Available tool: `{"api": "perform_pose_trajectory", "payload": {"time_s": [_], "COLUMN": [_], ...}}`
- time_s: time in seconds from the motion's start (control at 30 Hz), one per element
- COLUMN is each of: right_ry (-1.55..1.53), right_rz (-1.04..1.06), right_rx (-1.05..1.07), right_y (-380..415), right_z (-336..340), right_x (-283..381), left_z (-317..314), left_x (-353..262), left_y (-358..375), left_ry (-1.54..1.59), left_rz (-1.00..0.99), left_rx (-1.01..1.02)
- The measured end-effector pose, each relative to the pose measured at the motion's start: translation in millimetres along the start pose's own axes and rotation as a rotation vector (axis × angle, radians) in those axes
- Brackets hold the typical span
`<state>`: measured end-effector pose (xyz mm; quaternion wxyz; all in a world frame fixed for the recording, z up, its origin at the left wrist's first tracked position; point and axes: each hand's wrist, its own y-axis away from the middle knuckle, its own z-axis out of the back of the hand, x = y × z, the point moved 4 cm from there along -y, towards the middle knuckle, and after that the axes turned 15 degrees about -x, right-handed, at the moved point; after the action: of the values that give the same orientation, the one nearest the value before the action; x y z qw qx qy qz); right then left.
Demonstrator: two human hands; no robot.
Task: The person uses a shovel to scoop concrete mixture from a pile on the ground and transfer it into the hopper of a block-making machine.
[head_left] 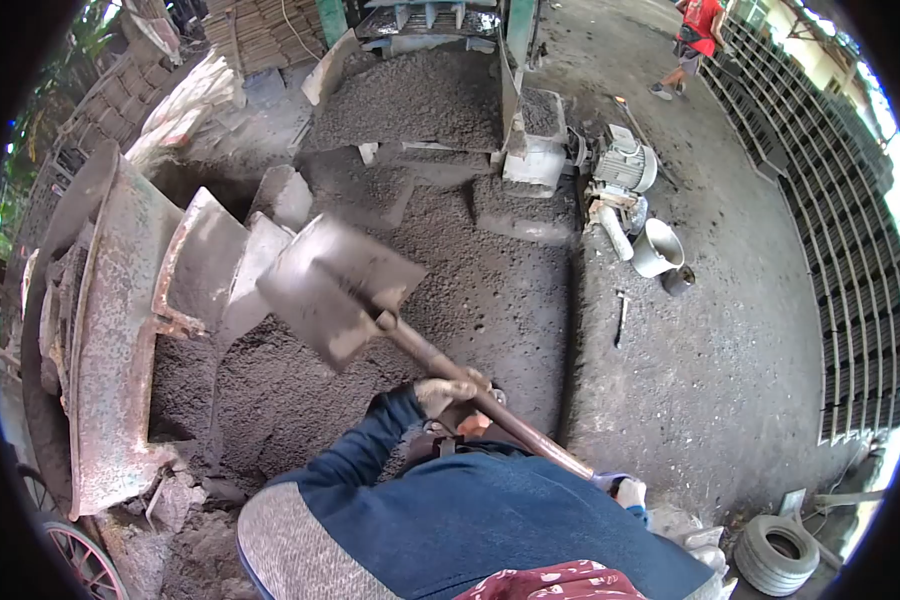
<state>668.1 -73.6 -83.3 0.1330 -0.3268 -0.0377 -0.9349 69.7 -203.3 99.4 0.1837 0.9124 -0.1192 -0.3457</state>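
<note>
My left hand (pixel 446 394) is closed around the shaft of a shovel (pixel 430 357), partway up from the blade. My right hand (pixel 627 491) is at the shaft's upper end, closed on it, its fingers partly hidden. The broad metal blade (pixel 315 278), slightly blurred, is held out to the front left over dark, damp gravelly mix (pixel 280 375). No load can be made out on the blade. Behind it stands a rusty, pale metal drum or trough (pixel 120 330) with a curved opening.
More grey mix (pixel 410 100) fills a bay at the back. On the ledge to the right are an electric motor (pixel 625 165), a white bucket (pixel 657 248) and a small dark can (pixel 679 280). A tire (pixel 775 555) lies lower right. A person in red (pixel 698 30) is far off, beside long stacked racks (pixel 830 220).
</note>
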Motion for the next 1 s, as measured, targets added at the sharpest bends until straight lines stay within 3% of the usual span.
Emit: {"api": "perform_pose_trajectory", "payload": {"time_s": [0.07, 0.1, 0.13, 0.23, 0.27, 0.33, 0.37, 0.4, 0.5, 0.53, 0.7, 1.0], "right_ry": [-0.326, -0.542, -0.660, -0.113, 0.118, -0.438, -0.904, -0.944, -0.942, -0.955, -0.893, -0.871], "right_rz": [-0.499, -0.898, -0.979, -0.381, 0.136, -0.484, -0.993, -1.095, -1.023, -1.021, -1.055, -1.122], "right_rx": [-0.075, -0.153, -0.203, 0.046, -0.103, -0.104, -0.113, -0.179, -0.268, -0.294, -0.481, -0.642], "right_y": [11, 20, 24, 0, -6, -20, -29, -28, -41, -44, -67, -119], "right_z": [7, 2, -4, 29, 36, 37, 35, 26, 44, 49, 22, -90], "right_x": [49, 59, 60, 192, 216, 251, 302, 298, 324, 332, 397, 525], "left_z": [-8, -12, -13, -13, -20, -18, -15, -10, -8, -8, 16, 104], "left_x": [-28, -41, -55, -95, -118, -152, -165, -175, -192, -190, -205, -352], "left_y": [-25, -36, -54, -105, -110, -131, -144, -156, -166, -167, -173, -217], "left_ry": [-0.043, -0.036, 0.029, 0.249, 0.299, 0.452, 0.558, 0.664, 0.698, 0.690, 0.701, 0.529], "left_rz": [0.001, 0.020, -0.032, -0.122, -0.113, -0.137, -0.171, -0.204, -0.201, -0.194, -0.122, 0.009], "left_rx": [-0.013, -0.058, 0.002, 0.030, -0.050, -0.179, -0.229, -0.280, -0.189, -0.326, -0.260, -0.366]}}
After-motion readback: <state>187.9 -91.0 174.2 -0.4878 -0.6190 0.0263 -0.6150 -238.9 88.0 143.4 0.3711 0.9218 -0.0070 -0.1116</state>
